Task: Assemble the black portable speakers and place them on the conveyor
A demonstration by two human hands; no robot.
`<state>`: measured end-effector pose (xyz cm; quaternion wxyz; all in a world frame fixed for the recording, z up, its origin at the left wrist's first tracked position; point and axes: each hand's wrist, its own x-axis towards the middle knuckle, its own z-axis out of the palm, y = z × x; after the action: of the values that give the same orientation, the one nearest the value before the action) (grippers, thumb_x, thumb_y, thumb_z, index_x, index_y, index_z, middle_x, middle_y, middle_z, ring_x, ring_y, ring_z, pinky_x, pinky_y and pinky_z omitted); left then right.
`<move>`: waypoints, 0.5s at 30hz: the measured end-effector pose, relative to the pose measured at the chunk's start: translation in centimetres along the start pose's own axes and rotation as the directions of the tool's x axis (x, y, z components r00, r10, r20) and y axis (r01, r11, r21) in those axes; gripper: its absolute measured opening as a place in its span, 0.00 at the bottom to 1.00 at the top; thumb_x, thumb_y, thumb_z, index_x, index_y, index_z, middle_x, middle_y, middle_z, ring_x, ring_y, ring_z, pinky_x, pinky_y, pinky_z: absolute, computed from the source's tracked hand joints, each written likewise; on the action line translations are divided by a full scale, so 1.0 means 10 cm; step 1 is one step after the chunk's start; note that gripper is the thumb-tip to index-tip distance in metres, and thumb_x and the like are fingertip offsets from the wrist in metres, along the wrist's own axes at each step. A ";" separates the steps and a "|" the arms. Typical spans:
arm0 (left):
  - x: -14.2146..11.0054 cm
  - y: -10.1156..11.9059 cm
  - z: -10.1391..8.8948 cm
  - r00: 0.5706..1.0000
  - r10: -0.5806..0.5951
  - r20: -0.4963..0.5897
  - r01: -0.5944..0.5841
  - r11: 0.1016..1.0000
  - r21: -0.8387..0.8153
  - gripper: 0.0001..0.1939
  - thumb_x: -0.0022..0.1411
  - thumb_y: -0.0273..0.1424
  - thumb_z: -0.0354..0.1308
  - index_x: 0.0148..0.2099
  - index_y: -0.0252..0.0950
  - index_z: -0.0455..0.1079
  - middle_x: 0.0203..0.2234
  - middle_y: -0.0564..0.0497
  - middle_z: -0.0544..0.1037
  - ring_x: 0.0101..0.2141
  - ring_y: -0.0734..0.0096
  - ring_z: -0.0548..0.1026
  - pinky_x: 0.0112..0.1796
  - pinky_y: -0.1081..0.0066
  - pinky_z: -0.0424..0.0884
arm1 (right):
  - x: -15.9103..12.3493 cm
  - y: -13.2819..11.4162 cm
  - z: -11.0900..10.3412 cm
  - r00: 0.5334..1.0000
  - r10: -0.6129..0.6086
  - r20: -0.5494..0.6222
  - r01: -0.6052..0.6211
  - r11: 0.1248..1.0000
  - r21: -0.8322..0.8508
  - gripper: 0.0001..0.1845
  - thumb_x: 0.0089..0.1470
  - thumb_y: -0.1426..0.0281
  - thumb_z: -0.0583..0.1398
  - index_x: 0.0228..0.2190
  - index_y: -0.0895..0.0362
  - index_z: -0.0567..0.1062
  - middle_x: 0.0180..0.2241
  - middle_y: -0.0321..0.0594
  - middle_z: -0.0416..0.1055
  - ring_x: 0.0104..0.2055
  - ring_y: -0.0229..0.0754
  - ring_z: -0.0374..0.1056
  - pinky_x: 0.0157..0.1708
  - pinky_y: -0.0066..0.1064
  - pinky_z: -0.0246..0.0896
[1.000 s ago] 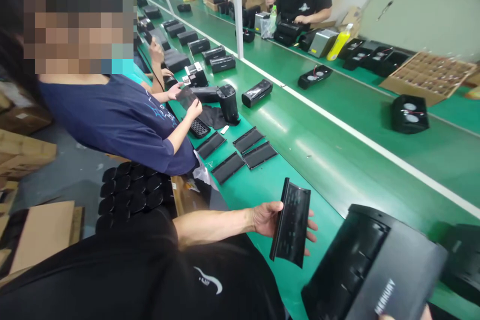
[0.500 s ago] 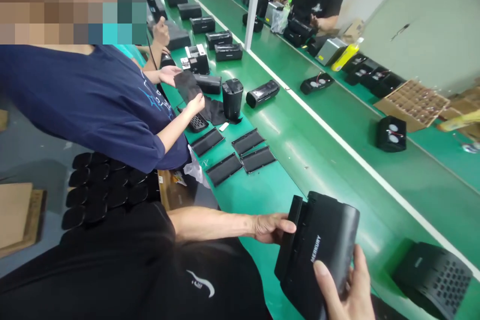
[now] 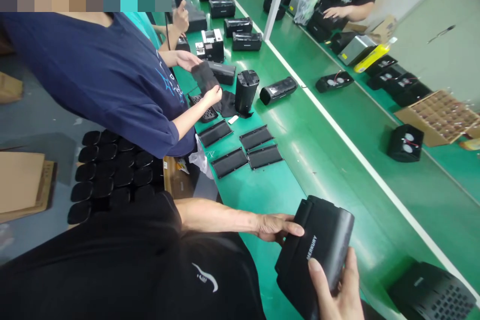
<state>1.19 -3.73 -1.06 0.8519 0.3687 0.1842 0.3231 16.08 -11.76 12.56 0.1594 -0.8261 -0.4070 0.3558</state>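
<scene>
I hold a black speaker housing (image 3: 318, 250) marked with white lettering over the near edge of the green belt (image 3: 337, 160). My left hand (image 3: 275, 226) grips its left side, thumb on top, where a flat black panel sits against the housing. My right hand (image 3: 335, 290) wraps the lower right end from below, thumb pressed on the front face. Several loose black panels (image 3: 243, 147) lie on the belt just beyond.
A person in a navy shirt (image 3: 108, 80) works to my left, handling a dark cloth (image 3: 204, 77) beside an upright black unit (image 3: 246, 91). Another housing with a grille (image 3: 431, 292) lies at lower right. More units line the belt, and a cardboard tray (image 3: 438, 115) sits far right.
One second ago my left hand held the flat panel apart from the housing. Now the panel lies against the housing and both hands grip the joined piece, drawn closer to me.
</scene>
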 end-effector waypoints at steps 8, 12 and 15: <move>-0.07 0.06 0.02 0.999 -0.036 -0.002 0.036 0.998 0.048 0.17 0.65 0.43 0.53 0.50 0.47 0.78 0.31 0.66 0.76 0.33 0.73 0.84 0.31 0.64 0.70 | -0.06 -0.04 0.06 0.999 0.010 0.049 -0.009 1.000 -0.013 0.65 0.52 0.30 0.59 0.76 0.48 0.43 0.73 0.53 0.53 0.69 0.75 0.57 0.63 0.66 0.56; -0.07 0.07 0.03 0.977 -0.211 0.024 0.212 0.976 -0.056 0.15 0.63 0.43 0.55 0.49 0.49 0.77 0.36 0.70 0.76 0.36 0.73 0.84 0.34 0.62 0.67 | -0.06 -0.02 0.09 0.998 0.038 0.055 -0.040 0.999 0.034 0.65 0.51 0.31 0.60 0.76 0.47 0.42 0.74 0.52 0.51 0.69 0.74 0.57 0.64 0.64 0.54; -0.02 0.04 0.04 0.936 -0.352 0.026 0.351 0.919 -0.177 0.14 0.63 0.40 0.54 0.46 0.45 0.77 0.35 0.67 0.76 0.34 0.76 0.81 0.36 0.65 0.67 | 0.03 0.02 0.05 0.998 0.049 0.051 -0.051 0.998 0.030 0.66 0.50 0.31 0.61 0.76 0.47 0.43 0.73 0.53 0.52 0.68 0.73 0.59 0.64 0.64 0.54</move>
<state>1.11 -3.91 -0.45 0.9251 0.2505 0.2205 0.1814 15.96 -11.65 11.97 0.1533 -0.8242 -0.3844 0.3865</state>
